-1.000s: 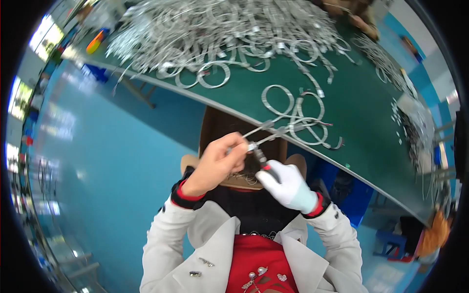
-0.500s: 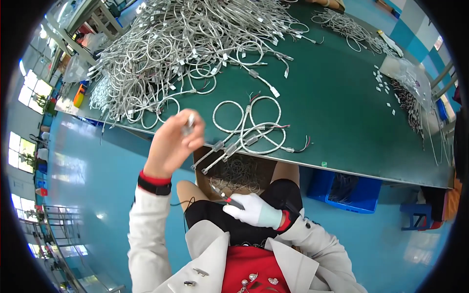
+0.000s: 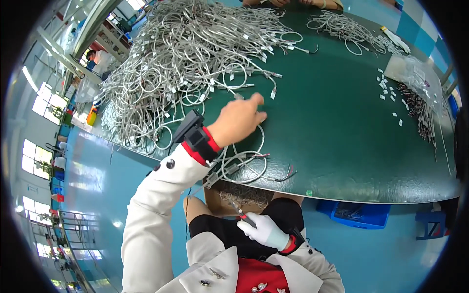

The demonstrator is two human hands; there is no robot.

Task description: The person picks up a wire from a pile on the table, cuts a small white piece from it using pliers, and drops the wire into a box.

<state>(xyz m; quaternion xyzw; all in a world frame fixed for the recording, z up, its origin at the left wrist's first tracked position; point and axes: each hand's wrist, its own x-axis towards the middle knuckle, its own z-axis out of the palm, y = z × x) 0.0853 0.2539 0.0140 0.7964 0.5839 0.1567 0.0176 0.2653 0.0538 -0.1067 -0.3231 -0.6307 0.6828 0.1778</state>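
Note:
My bare left hand (image 3: 240,119) reaches out over the green table, its fingertips apart and nothing visible between them. Under and beside that hand lie coiled grey-white cables (image 3: 244,168) with clear sleeves and bare coloured wire ends; the hand and wrist cover part of them. Just beyond rises a big heap of similar cables (image 3: 166,63) with small white plugs. My right hand (image 3: 266,230), in a white glove, rests over my lap, closed round a pair of pliers (image 3: 245,218) with red and dark handles. The pliers' jaws point toward the table edge.
Below the table edge stands a cardboard box (image 3: 213,200) with cables in it, and a blue bin (image 3: 359,219) to its right. Small white plugs (image 3: 383,85), a plastic bag (image 3: 415,78) and dark wires (image 3: 424,117) lie at the right. Another person's hands (image 3: 293,2) show at the far edge.
My left hand has moved right and forward over the table; the small whitish thing at its fingertips no longer shows. My right hand still holds the pliers. The view has shifted slightly.

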